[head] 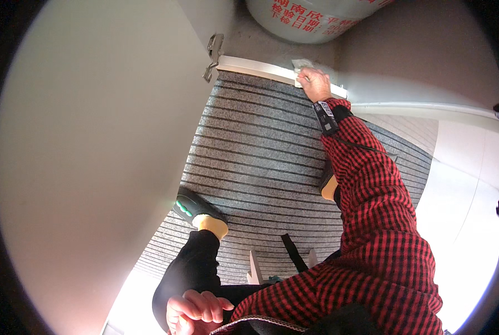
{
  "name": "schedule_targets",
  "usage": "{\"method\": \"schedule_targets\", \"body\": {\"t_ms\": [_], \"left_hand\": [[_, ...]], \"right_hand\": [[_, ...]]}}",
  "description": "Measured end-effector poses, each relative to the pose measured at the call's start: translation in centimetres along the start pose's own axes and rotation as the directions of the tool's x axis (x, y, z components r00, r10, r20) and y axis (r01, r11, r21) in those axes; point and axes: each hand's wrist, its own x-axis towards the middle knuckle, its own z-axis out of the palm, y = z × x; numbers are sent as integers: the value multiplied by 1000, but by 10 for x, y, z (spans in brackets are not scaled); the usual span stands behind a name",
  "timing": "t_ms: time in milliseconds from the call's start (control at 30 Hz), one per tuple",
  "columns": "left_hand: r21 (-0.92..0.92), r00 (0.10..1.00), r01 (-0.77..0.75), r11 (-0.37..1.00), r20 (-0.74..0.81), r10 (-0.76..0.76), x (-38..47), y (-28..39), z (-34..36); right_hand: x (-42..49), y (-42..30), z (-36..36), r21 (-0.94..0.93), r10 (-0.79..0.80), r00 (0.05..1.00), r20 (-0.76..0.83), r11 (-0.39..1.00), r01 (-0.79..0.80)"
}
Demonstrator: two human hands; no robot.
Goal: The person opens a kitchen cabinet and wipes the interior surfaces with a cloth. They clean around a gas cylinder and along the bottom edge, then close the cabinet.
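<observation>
My right hand (pixel 316 83) reaches forward to the white bottom edge (pixel 258 67) of an opened cabinet, with its fingers closed on a crumpled white cloth or tissue (pixel 302 65). The cloth lies over that edge. A wrist strap with a black device (pixel 326 119) is on my right wrist. Near my lap, at the picture's bottom edge, my left hand (pixel 199 310) has its fingers loosely curled; nothing shows in it. Behind the edge, a grey gas cylinder (pixel 312 21) with red writing stands on the cabinet floor (pixel 258 39).
A large pale cabinet door (pixel 94 146) stands open on the left, its metal hinge (pixel 212 56) near the cabinet's edge. Another pale panel (pixel 425 58) is at the right. A grey striped mat (pixel 253 142) lies under my feet, with a dark shoe (pixel 199 209) beside the door.
</observation>
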Motion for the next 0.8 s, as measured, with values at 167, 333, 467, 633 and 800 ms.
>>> {"method": "schedule_targets", "body": {"t_ms": [167,333,467,633,800], "left_hand": [[2,1000,27,1000,-1,-27,2,1,0],[9,999,40,999,1,-40,6,0,2],[-7,1000,18,1000,15,-18,6,1,4],[1,999,24,1000,28,-24,5,4,4],[-19,993,-6,1000,116,8,2,9,1]], "right_hand": [[9,-15,19,99,10,997,-82,995,-2],[29,-46,39,77,-6,992,-129,997,16],[15,-28,23,67,-19,996,-91,997,25],[-13,10,-4,-42,2,998,-64,999,-4],[0,30,-44,-494,248,931,269,865,-88]]}}
